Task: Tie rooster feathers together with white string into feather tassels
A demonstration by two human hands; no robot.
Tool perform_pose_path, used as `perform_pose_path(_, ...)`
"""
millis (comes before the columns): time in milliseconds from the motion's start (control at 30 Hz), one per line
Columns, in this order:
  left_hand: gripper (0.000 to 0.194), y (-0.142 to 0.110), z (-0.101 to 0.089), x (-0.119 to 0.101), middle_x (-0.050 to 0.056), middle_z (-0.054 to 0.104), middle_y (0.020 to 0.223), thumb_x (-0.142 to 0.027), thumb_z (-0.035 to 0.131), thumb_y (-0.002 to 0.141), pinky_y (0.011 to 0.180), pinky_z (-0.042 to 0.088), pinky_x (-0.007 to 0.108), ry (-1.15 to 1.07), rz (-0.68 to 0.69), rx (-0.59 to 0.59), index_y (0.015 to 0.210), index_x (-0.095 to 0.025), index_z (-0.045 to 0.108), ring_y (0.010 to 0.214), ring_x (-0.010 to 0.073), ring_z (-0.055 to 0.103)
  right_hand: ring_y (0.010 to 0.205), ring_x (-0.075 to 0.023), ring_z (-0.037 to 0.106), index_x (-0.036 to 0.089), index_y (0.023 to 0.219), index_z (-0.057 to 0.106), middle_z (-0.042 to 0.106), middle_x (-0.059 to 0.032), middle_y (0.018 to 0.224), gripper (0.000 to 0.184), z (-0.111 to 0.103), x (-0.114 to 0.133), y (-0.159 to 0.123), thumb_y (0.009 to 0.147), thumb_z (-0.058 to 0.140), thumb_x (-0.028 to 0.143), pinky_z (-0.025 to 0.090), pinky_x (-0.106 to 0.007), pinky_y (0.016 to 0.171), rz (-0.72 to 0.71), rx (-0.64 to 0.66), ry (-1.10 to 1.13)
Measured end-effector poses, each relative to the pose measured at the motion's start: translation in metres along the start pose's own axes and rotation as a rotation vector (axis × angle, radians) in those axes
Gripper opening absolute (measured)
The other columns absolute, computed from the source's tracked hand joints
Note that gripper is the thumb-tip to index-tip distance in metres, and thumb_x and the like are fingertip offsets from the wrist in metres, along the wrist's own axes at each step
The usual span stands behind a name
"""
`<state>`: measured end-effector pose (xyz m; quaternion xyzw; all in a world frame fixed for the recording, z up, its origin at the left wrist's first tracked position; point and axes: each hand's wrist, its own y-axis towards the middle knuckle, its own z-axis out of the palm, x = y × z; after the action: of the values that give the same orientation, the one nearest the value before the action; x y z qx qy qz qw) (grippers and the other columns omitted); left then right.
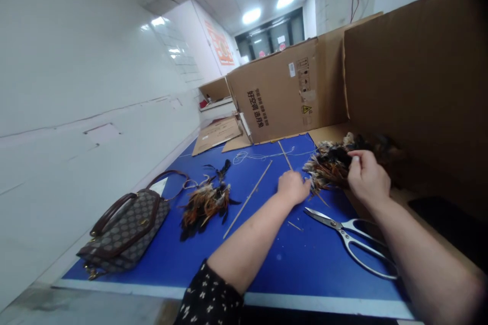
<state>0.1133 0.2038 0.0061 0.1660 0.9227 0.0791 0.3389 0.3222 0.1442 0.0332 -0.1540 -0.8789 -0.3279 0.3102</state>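
Observation:
My right hand (366,175) is curled over a loose heap of brown, black and orange feathers (328,165) at the right of the blue table (267,259), fingers pinching into the heap. Just left of that heap my left hand (293,187) is closed in a loose fist at the feather tips; what it pinches is hidden. Metal scissors (351,236) lie shut on the table below both hands. A thin wooden stick (247,199) lies diagonally to the left of my left hand.
A bound feather bundle (206,203) and a brown patterned handbag (125,228) lie at the left. White string (259,155) and another stick (285,155) lie farther back. Large cardboard boxes (282,94) wall the back and right. A white wall runs along the left.

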Motion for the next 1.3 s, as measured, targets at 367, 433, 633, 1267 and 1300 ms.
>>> perform_pose_path(367, 0.016, 0.010, 0.006, 0.013, 0.012, 0.072, 0.080, -0.021, 0.070, 0.077, 0.086, 0.052, 0.040, -0.028, -0.108, 0.047, 0.062, -0.020, 0.063, 0.084, 0.0285, 0.069, 0.075, -0.0261, 0.068, 0.024, 0.128, 0.064, 0.076, -0.0083, 0.087, 0.040, 0.014, 0.006, -0.012, 0.104, 0.037, 0.041, 0.038, -0.031, 0.062, -0.100, 0.239, -0.106)
perform_pose_path(433, 0.008, 0.004, -0.007, 0.021, 0.008, 0.072, 0.077, -0.020, 0.069, 0.077, 0.077, 0.051, 0.033, -0.102, -0.109, 0.036, 0.069, -0.019, 0.068, 0.075, 0.0216, 0.065, 0.079, -0.0264, 0.070, 0.027, 0.130, 0.064, 0.078, -0.0068, 0.091, 0.042, 0.013, 0.009, -0.014, 0.104, 0.039, 0.047, 0.039, -0.031, 0.062, -0.121, 0.252, -0.093)
perform_pose_path(633, 0.013, -0.024, -0.038, 0.043, 0.001, 0.065, 0.067, -0.028, 0.070, 0.081, 0.062, 0.042, 0.025, -0.299, -0.153, -0.040, 0.077, -0.015, 0.070, 0.061, 0.0127, 0.054, 0.086, -0.0258, 0.073, 0.031, 0.092, 0.078, 0.080, -0.0036, 0.095, 0.051, 0.022, 0.023, -0.029, 0.101, 0.040, 0.063, 0.040, -0.030, 0.060, -0.319, 0.437, -0.191)
perform_pose_path(1267, 0.036, -0.065, -0.019, 0.052, 0.000, 0.061, 0.065, -0.047, 0.080, 0.078, 0.059, 0.042, 0.024, -0.944, -0.215, -0.188, 0.083, -0.014, 0.065, 0.059, 0.0108, 0.055, 0.067, -0.0214, 0.068, 0.025, 0.101, 0.075, 0.075, -0.0049, 0.080, 0.030, 0.062, 0.011, -0.042, 0.097, 0.054, 0.047, 0.040, -0.028, 0.057, -0.369, 0.380, -0.143)
perform_pose_path(1300, 0.038, -0.066, -0.018, 0.052, 0.001, 0.063, 0.067, -0.048, 0.080, 0.078, 0.061, 0.043, 0.024, -0.986, -0.233, -0.158, 0.084, -0.013, 0.066, 0.060, 0.0111, 0.057, 0.064, -0.0197, 0.065, 0.024, 0.101, 0.075, 0.073, -0.0037, 0.075, 0.031, 0.062, 0.010, -0.042, 0.097, 0.055, 0.048, 0.041, -0.028, 0.056, -0.380, 0.345, -0.034)
